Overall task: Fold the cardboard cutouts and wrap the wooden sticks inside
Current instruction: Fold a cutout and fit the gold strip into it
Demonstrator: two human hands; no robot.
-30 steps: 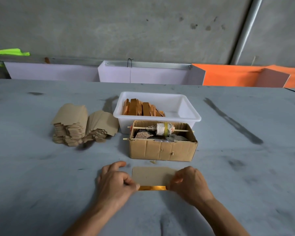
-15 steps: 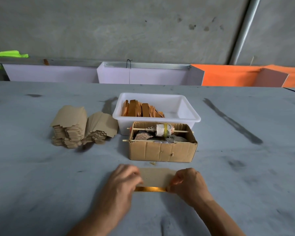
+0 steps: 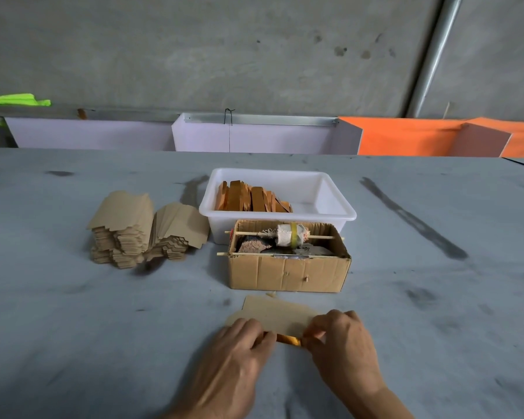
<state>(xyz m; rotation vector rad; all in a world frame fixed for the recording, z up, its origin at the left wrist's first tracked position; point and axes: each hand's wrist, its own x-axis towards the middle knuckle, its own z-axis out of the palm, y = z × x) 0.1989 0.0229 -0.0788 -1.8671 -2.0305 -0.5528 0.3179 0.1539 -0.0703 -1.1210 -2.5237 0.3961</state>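
A tan cardboard cutout (image 3: 277, 314) lies on the grey table in front of the brown box, now skewed with its left end nearer me. An orange wooden stick (image 3: 288, 339) shows along its near edge between my hands. My left hand (image 3: 239, 352) presses down on the cutout's left end, fingers over the stick. My right hand (image 3: 341, 337) pinches the cutout's right end at the stick. A stack of flat cutouts (image 3: 142, 231) sits to the left. More orange sticks (image 3: 248, 199) lean in the white tub (image 3: 339, 211).
A brown cardboard box (image 3: 288, 272) holds a cloth roll on a thin skewer (image 3: 289, 235) and stands just behind the cutout. White and orange panels (image 3: 406, 137) line the table's far edge under a concrete wall. Dark smears mark the table at right.
The cutout has turned so that its left end sits nearer me. My left hand has slid right, over the cutout's left end. My right hand has stayed at the right end.
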